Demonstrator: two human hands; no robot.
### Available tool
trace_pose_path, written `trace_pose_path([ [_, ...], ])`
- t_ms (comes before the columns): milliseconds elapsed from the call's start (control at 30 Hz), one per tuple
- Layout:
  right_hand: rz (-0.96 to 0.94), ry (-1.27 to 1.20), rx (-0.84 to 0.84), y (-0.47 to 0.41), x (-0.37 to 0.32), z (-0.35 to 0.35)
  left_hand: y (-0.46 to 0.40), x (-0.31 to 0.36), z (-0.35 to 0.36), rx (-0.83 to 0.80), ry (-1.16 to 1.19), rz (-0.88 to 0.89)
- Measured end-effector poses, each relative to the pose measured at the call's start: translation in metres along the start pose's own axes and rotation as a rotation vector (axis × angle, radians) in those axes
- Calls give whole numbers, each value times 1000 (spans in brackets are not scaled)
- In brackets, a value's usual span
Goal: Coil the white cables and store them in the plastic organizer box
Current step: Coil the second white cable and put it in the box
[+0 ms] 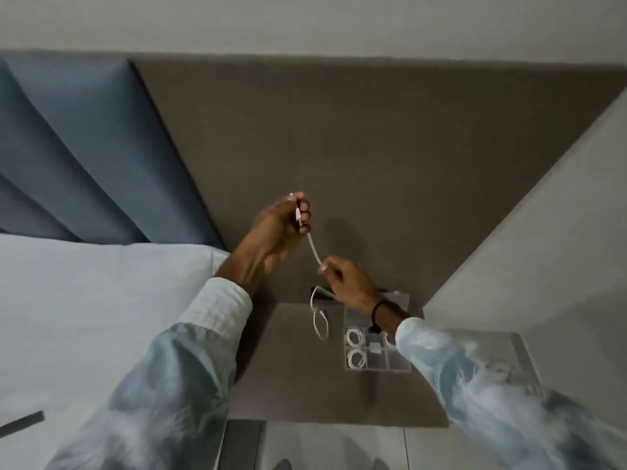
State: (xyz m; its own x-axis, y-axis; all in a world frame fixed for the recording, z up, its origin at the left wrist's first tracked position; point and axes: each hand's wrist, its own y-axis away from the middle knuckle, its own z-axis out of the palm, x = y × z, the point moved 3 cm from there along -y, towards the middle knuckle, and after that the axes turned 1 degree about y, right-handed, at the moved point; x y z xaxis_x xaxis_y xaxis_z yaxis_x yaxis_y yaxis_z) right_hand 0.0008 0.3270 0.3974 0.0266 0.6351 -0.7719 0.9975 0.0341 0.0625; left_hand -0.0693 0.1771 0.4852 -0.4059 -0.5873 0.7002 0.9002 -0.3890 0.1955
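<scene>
Mid-coil here: left hand (284,221) pinched one end of a white cable (314,250), right hand (344,278) pinched it lower, the rest trailing to the desk (291,385) beside the organizer box (376,367). Next up, probably looping it small enough for a free compartment

The white cable (315,249) is sheathed in smooth plastic with a slight sheen. The organizer box (376,347) is moulded from clear, glossy plastic, and the coiled cables (354,347) inside are seen through its walls. The bench (298,385) is finished in a matt grey-brown surface, smooth and without visible grain. The headboard panel (339,130) is covered in a matt brown material of fine texture; the blue panels (84,147) beside it appear padded and smooth. The bed sheet (84,300) is plain matt cloth. The sleeves (176,368) are made of soft, faded woven fabric. A dark band (377,308) is worn at one wrist; its material cannot be determined.
</scene>
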Motion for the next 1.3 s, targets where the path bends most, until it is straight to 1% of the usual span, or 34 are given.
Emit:
trace_pose_path([
  [67,-83,8,-30,15,-34,-13,6,11,12,183,-161,204],
  [100,-126,21,-44,21,-48,-18,10,14,13,227,-300,292],
  [133,-175,43,-56,27,-61,-26,17,18,16,242,-487,380],
  [167,-216,66,-68,32,-74,-36,26,22,18,224,-706,457],
  [233,-275,97,-70,38,-92,-59,41,26,21,99,-1139,566],
  [267,-299,121,-49,38,-99,-72,46,26,22,20,-1329,580],
  [300,-320,151,-24,38,-106,-88,52,26,24,-43,-1472,560],
  [333,-336,184,-6,38,-113,-104,59,25,28,-95,-1538,510],
  [367,-347,209,9,37,-118,-118,65,23,34,-143,-1533,441],
  [400,-355,213,27,36,-124,-133,71,21,42,-181,-1453,353],
  [467,-348,171,75,33,-130,-156,82,18,59,-202,-1211,192],
  [567,-330,109,159,31,-135,-180,97,25,82,-196,-897,75],
  [667,-330,63,204,34,-133,-184,105,38,102,-306,-577,-19],
  [733,-337,41,210,40,-134,-175,104,46,117,-335,-392,20],
  [767,-339,50,202,42,-136,-168,100,51,123,-295,-313,66],
  [867,-359,138,113,48,-139,-145,81,61,134,-49,-81,263],
  [900,-363,173,56,50,-139,-137,76,63,135,35,-63,330],
  [933,-367,213,-2,52,-140,-131,72,66,132,110,-127,422],
  [967,-371,253,-41,54,-140,-126,70,68,127,173,-291,531],
  [1000,-379,283,-50,56,-140,-124,70,70,122,192,-545,648],
  [1033,-390,296,-35,57,-141,-126,70,70,118,160,-849,751],
  [1067,-400,302,-2,57,-143,-131,69,66,114,89,-1148,805],
  [1100,-406,316,35,55,-145,-140,68,62,109,15,-1394,799],
  [1133,-410,347,68,53,-146,-150,67,58,105,-49,-1554,748],
  [1167,-414,389,94,50,-147,-161,66,54,101,-97,-1641,684],
  [1200,-418,426,115,47,-148,-172,65,49,99,-129,-1672,615],
  [1233,-420,451,135,45,-149,-182,66,45,99,-151,-1652,538],
  [1267,-428,463,149,43,-149,-190,69,41,100,-167,-1568,452],
  [1300,-444,465,164,42,-149,-197,71,39,102,-188,-1438,359],
])
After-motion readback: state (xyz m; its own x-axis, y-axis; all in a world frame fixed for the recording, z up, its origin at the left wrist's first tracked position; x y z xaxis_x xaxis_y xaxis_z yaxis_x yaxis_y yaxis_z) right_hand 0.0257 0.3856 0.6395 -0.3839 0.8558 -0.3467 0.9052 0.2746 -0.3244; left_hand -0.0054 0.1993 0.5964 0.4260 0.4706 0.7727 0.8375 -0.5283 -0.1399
